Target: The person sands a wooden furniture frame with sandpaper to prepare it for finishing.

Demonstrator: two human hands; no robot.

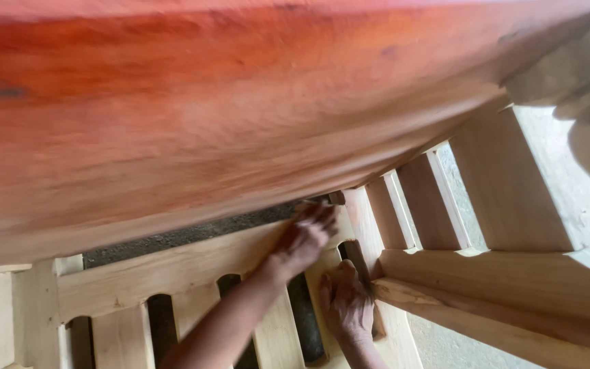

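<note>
Wooden frame (192, 263) under both hands (329, 273).

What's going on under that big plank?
A person is reaching both bare hands into an unfinished pale wooden frame with upright slats, under a wide reddish-orange board. The left hand is raised to the board's lower edge, its fingers pressed around something small that is too blurred to name. The right hand rests flat on a slat near the corner post. Grey floor shows through the gaps.
</note>
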